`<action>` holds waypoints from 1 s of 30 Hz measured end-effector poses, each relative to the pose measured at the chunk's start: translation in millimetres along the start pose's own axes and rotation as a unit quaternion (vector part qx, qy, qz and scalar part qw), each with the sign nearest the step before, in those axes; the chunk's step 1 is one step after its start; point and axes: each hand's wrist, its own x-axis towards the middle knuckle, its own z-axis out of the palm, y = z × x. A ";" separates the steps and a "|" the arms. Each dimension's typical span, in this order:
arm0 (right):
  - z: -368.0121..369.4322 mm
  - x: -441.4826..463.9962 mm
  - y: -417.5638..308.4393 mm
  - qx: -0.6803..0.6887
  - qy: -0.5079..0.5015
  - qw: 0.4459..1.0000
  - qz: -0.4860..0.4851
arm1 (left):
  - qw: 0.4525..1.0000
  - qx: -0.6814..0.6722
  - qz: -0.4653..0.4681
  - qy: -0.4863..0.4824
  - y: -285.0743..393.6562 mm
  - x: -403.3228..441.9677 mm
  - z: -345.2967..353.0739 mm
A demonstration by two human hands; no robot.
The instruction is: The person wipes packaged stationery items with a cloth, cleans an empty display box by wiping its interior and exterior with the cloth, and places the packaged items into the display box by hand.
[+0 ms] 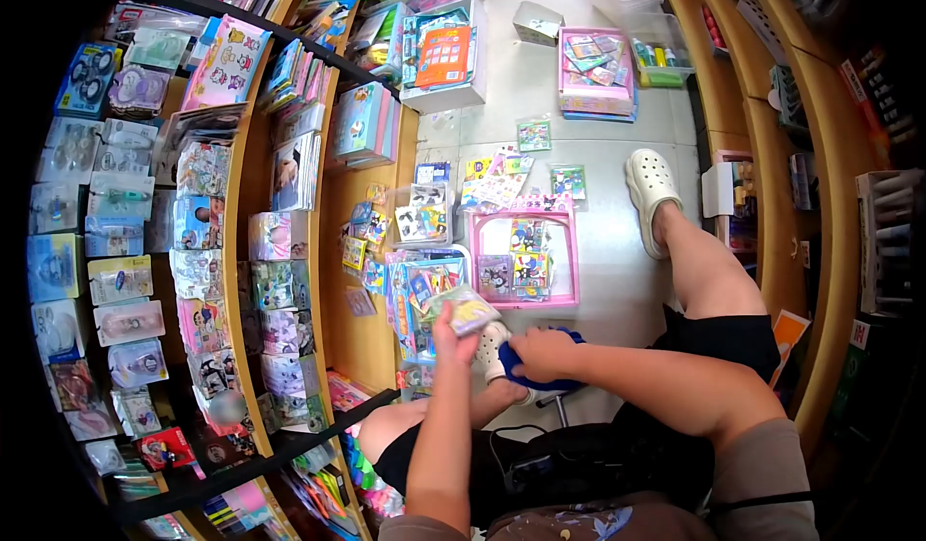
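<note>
My left hand [457, 337] is closed on a small flat packet [466, 311] with a pale green and yellow face, held up over the left side of the floor goods. To its right, my right hand [540, 354] is closed on a dark blue cloth [526, 372]. Just beyond the packet lies a pink-rimmed tray [577, 261] with colourful packets in it. Beside the tray, at the left, a clear bin [461, 252] holds more packets and cards, partly behind my left hand.
Shelves of packaged goods [123, 281] line the left, and wooden shelves [820, 155] the right. A white box [446, 95] and a pink box [596, 83] stand farther off. My legs, in white clogs [654, 179], flank the tray. Loose packets [533, 136] lie on the floor.
</note>
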 end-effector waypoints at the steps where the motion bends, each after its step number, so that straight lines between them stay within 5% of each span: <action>1: -0.4 -3.1 2.9 -0.044 -0.060 0.997 -0.018 | 1.000 -0.003 0.000 -0.001 -2.8 1.1 0.8; 5: 20.5 2.0 5.6 -0.093 -0.093 0.991 -0.038 | 0.990 -0.082 -0.022 0.110 66.1 67.7 -77.6; 7: 6.0 -1.9 3.7 -0.090 -0.096 0.991 -0.021 | 0.984 -0.043 0.077 0.154 101.4 87.8 -79.1; 9: 0.3 -2.5 4.0 -0.085 -0.089 0.992 -0.006 | 0.978 -0.045 0.185 0.090 142.1 93.1 -76.4; 11: 1.4 -1.2 7.1 -0.085 -0.073 0.994 0.005 | 0.976 -0.034 0.148 0.153 166.5 89.8 -51.7; 14: 4.6 -2.1 10.6 -0.084 -0.059 0.995 0.017 | 0.968 0.196 0.114 0.111 127.9 124.3 -74.1; 16: 2.6 -3.9 4.8 -0.086 -0.059 0.994 0.022 | 0.902 0.403 0.132 0.086 68.7 125.1 -52.6; 19: -0.1 -6.6 2.3 -0.070 -0.068 0.995 0.017 | 0.718 0.652 0.244 -0.007 -29.0 138.4 -42.3; 21: 1.2 -7.9 1.1 -0.070 -0.071 0.995 0.025 | 0.630 0.740 0.237 0.011 -76.4 132.2 -27.0; 25: 1.7 -7.0 4.0 -0.068 -0.053 0.996 0.026 | 0.587 0.783 0.143 0.150 -117.3 152.2 -31.6; 30: -11.6 -6.6 2.1 -0.044 -0.052 0.996 0.054 | 0.523 0.807 0.176 0.212 -132.0 159.1 -33.2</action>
